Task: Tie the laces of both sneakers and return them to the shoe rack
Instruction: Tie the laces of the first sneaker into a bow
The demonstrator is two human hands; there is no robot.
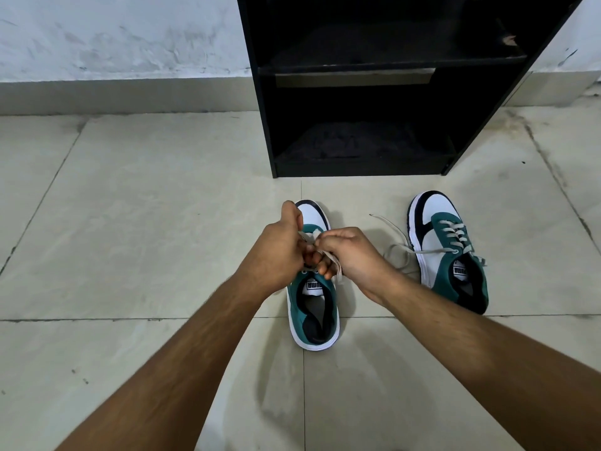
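Observation:
Two green, white and navy sneakers stand on the tiled floor in front of a black shoe rack (357, 92). The left sneaker (313, 307) points away from me, its middle hidden under my hands. My left hand (284, 245) and my right hand (349, 255) are both closed on its pale laces (335, 266), fingers meeting above the tongue. The right sneaker (448, 252) stands apart to the right, its loose laces (395, 247) trailing over the floor to its left.
The rack has two dark open shelves, its base (357, 169) just beyond the sneakers. A pale wall (113, 37) with a grey skirting runs behind it. Beige floor tiles (146, 206) spread to both sides.

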